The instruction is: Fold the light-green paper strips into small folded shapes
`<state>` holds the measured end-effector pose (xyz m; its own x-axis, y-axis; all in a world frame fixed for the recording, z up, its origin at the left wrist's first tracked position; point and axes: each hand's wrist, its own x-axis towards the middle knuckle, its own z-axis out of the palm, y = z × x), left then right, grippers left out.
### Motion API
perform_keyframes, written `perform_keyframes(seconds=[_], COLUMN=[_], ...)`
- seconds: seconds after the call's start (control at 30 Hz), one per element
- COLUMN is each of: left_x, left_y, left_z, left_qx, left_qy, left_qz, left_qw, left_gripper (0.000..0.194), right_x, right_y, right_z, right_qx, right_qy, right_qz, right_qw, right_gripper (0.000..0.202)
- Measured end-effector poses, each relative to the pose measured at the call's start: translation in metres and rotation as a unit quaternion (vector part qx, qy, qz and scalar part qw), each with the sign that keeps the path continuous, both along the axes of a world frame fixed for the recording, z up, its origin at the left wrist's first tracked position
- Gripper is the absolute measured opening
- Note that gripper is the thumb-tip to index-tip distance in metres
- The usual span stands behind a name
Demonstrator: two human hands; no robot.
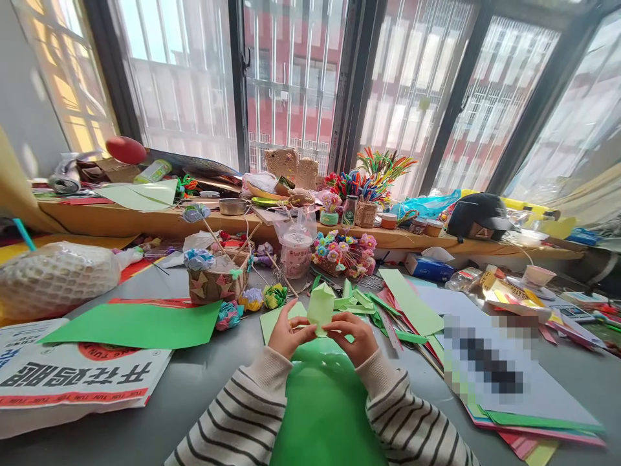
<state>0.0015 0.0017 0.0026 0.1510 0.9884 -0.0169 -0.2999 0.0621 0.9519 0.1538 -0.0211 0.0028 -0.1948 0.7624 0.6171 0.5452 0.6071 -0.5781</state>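
Note:
A small piece of folded light green paper (321, 305) is held upright in front of me, pinched at its lower edge from both sides. My left hand (290, 330) grips its left lower corner between thumb and fingers, and my right hand (353, 335) has its right lower corner. Behind the left hand lies a flat pale green sheet (270, 325). Just past the right hand are several folded green paper strips (356, 299). Beneath both hands is a smooth, shiny green surface (326, 408).
A basket with paper flowers (218, 285) stands left of centre, beside a plastic cup (297, 251). At left a green sheet (136, 323) lies over a printed bag (72, 382). Stacked paper (548, 395) covers the right side. A crowded window ledge (233, 223) runs along the back.

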Motion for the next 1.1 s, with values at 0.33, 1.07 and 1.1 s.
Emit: perform_keyframes(seconds=[0.33, 1.07, 1.1], left_x=[0.0, 0.001, 0.001], left_y=[0.0, 0.0, 0.0], left_z=[-0.001, 0.0, 0.0], left_qx=[0.022, -0.006, -0.012], left_qy=[0.009, 0.044, 0.042], left_qz=[-0.02, -0.071, -0.068], left_qw=[1.0, 0.996, 0.997], left_gripper=[0.09, 0.09, 0.09], right_x=[-0.003, -0.012, -0.012], right_y=[0.003, 0.002, 0.002], right_z=[-0.001, 0.002, 0.001], right_qx=[-0.13, -0.136, -0.147], right_qy=[0.115, 0.125, 0.149], right_qz=[0.028, -0.023, -0.018], right_qw=[0.985, 0.983, 0.978], right_gripper=[0.014, 0.011, 0.014])
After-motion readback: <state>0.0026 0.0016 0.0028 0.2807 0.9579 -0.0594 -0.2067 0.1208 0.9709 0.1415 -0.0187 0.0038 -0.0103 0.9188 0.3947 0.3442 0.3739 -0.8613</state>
